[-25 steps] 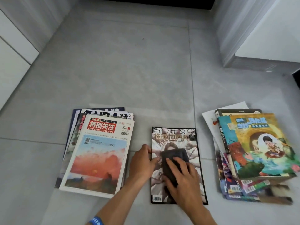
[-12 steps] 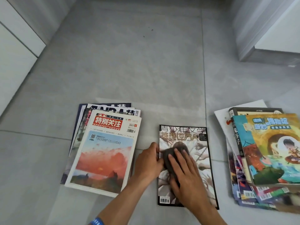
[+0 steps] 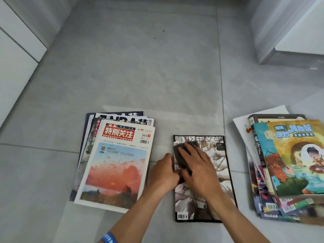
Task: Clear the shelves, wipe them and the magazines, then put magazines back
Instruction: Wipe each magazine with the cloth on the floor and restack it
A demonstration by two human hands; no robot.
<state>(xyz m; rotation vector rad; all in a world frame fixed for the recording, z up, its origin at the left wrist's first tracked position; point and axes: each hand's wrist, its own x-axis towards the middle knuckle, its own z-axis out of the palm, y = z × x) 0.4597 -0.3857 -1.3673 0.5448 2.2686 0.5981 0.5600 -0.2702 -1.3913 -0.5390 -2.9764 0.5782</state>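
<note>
On the grey tiled floor (image 3: pixel 140 71), seen from the head camera: a single black-bordered magazine (image 3: pixel 219 172), flat and face up, between two stacks and apart from both. White Chinese title lettering across its top edge, pale tangled hands and a chain in the cover art, a barcode at the near left corner. Pressed onto its upper left part, a dark grey cloth (image 3: pixel 182 155), folded into a thick pad. Flat on that cloth, the right hand (image 3: pixel 196 167), fingers straight and spread, pushing down rather than gripping. At the magazine's left edge, the left hand (image 3: pixel 163 174), fingers curled over the edge, thumb side up, holding the cover steady; a blue wristband (image 3: pixel 108 238) low on that forearm. To the left, a fanned stack of magazines (image 3: pixel 112 162), topped by a white cover with a red title block and an orange sunset picture. To the right, a taller, untidy stack (image 3: pixel 287 165), topped by a bright yellow and teal cartoon cover, with a white sheet poking out behind.
</note>
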